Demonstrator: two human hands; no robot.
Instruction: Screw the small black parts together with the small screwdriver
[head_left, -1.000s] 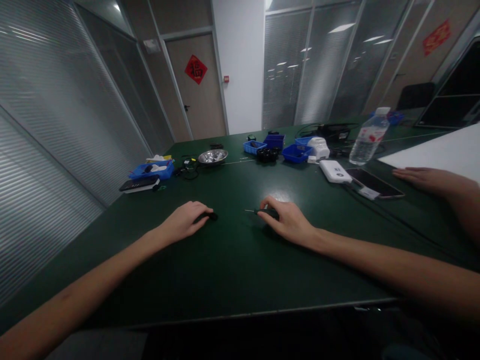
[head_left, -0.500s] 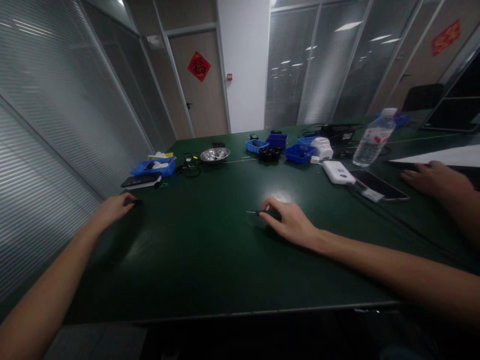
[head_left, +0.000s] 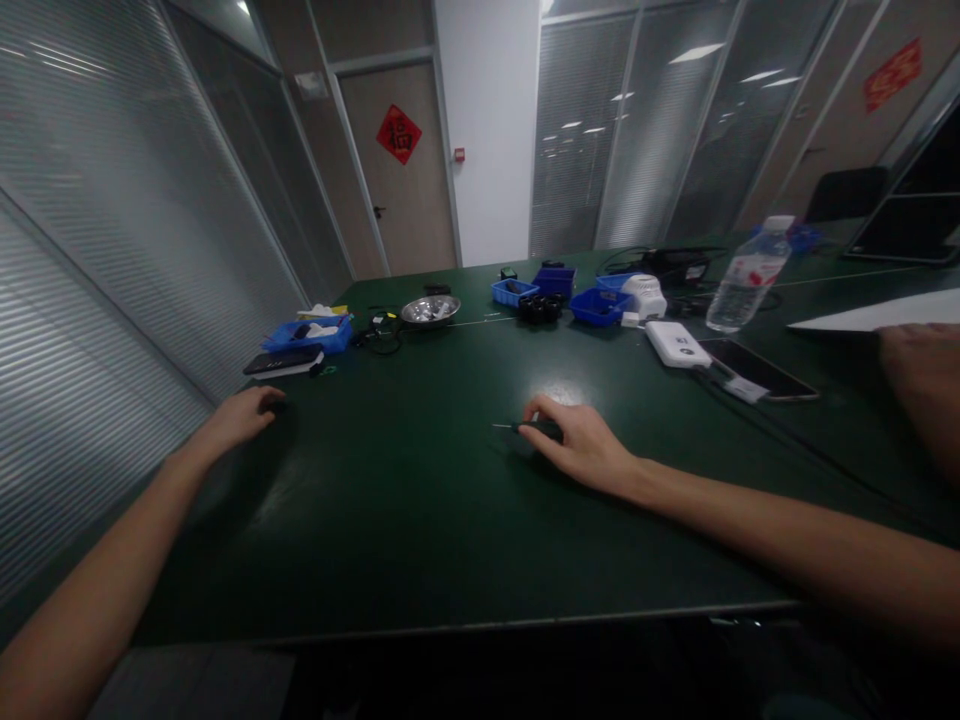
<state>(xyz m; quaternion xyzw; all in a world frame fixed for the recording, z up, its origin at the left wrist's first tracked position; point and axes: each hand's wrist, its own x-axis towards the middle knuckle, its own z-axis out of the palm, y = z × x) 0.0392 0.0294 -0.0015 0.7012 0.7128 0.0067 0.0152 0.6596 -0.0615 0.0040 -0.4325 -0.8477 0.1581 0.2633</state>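
In my right hand [head_left: 581, 440] is a small screwdriver [head_left: 544, 430]. My fingers and thumb are closed round its dark handle, and the thin metal shaft points left, just over the green table [head_left: 390, 500]. At the left side, my left hand [head_left: 244, 412] rests low on the tabletop with its fingers curled together. A small dark patch shows under those fingertips; what it is stays hidden. Behind that hand lies a black-and-white flat device [head_left: 283, 362], close to a blue tray [head_left: 307, 335] of small items.
Farther back stand a metal bowl [head_left: 430, 311], several blue bins [head_left: 598, 307] and a water bottle [head_left: 750, 275]. Right of my hand are a white power bank [head_left: 677, 345], a phone [head_left: 761, 370] and a cable. Another person's hand [head_left: 919, 375] is by white paper [head_left: 885, 311].
My left hand has shifted slightly right, and its fingers now cover the dark thing that stuck out at the tips. The other person's hand has moved right. My right hand stays put.
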